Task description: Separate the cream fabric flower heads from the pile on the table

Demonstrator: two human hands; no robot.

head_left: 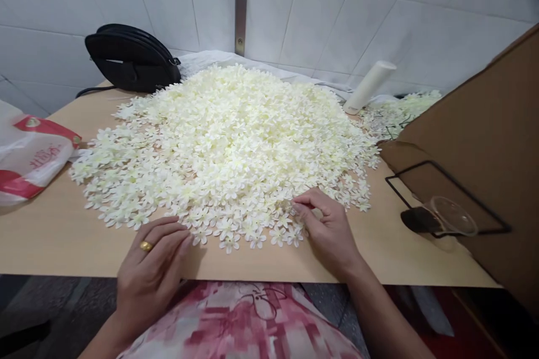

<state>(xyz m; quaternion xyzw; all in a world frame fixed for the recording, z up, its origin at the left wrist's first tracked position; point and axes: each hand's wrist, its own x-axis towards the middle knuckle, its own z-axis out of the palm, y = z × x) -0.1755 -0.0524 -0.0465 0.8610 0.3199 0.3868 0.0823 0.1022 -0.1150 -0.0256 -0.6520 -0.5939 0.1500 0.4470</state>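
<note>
A wide heap of small white artificial flowers (240,134) covers the middle of the tan table (261,266). At the heap's front left edge is my left hand (154,261), wearing a gold ring, its fingers curled together beside the flowers; whatever they may hold is hidden. My right hand (324,224) touches the front right edge of the heap, thumb and forefinger pinched at the flowers. What lies between those fingertips is too small to make out.
A black bag (132,59) sits at the back left, a red and white plastic bag (37,151) at the left. Behind the heap, a white cylinder (370,87) leans. On the right are a cardboard box (475,140) and a black wire frame (467,190) with a clear cup.
</note>
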